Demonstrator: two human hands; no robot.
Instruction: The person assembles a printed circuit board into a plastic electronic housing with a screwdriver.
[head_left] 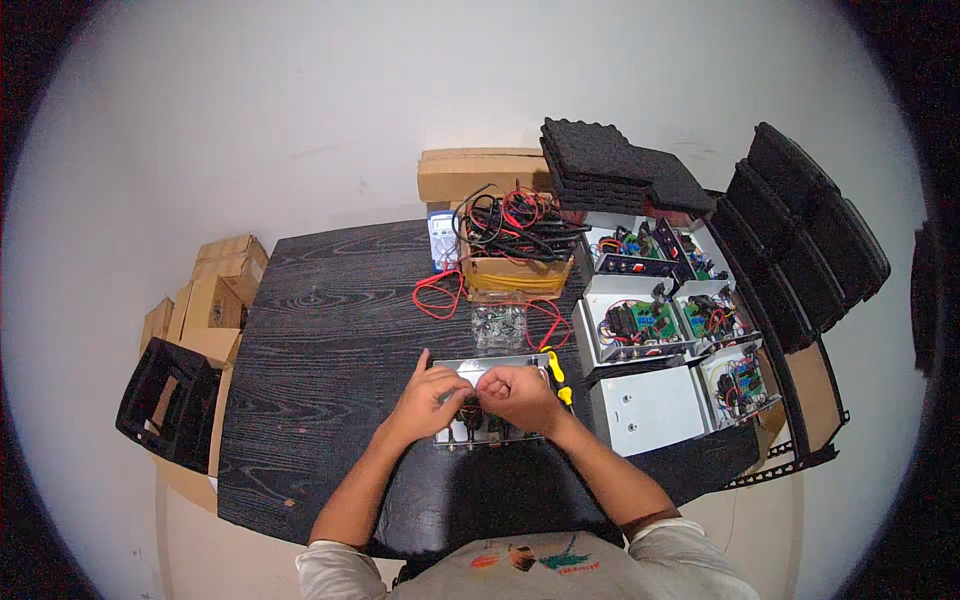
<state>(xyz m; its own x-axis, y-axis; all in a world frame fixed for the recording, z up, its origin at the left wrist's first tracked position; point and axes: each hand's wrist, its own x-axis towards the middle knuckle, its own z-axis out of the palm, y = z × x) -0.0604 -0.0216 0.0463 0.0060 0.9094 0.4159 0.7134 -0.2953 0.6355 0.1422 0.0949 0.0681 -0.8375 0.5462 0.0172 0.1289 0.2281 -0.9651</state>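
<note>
My left hand (428, 402) and my right hand (521, 398) meet above an open metal enclosure (447, 437) at the table's near side. The fingers of each are pinched, the fingertips almost touching. Anything between them is too small to make out. Dark parts show inside the enclosure below my hands, which hide much of it. Just right of my right hand lie yellow-handled tools (555, 366). Beyond the enclosure sits a clear plastic box (498, 328) filled with small metal pieces.
A cardboard box (515, 280) of red and black cables stands at the back, beside a multimeter (443, 238). Several white enclosures with circuit boards (640, 325) and a closed one (655, 408) fill the right. Black foam (610, 165) and black cases (800, 240) lie beyond.
</note>
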